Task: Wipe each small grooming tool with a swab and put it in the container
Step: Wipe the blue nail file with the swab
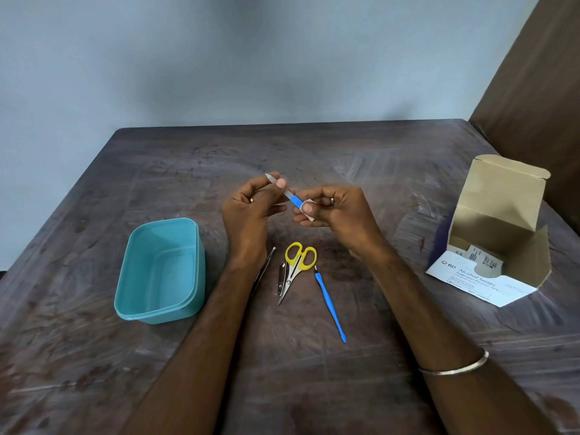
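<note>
My left hand [251, 202] pinches the metal blade end of a nail file [292, 197] with a blue handle, held above the table. My right hand [332, 208] pinches a white swab [309, 215] folded round the file's blue handle. A teal container [188, 296] stands to the left with nothing visible inside. On the table below my hands lie tweezers [265, 268], partly hidden by my left forearm, a nail clipper [283, 277], yellow-handled scissors [299, 262] and a thin blue cuticle tool [331, 307].
An open cardboard box of alcohol swabs [499, 240] stands at the right with its lid flap up. The dark wooden table [376, 171] meets a pale wall at the back and a brown panel at the right.
</note>
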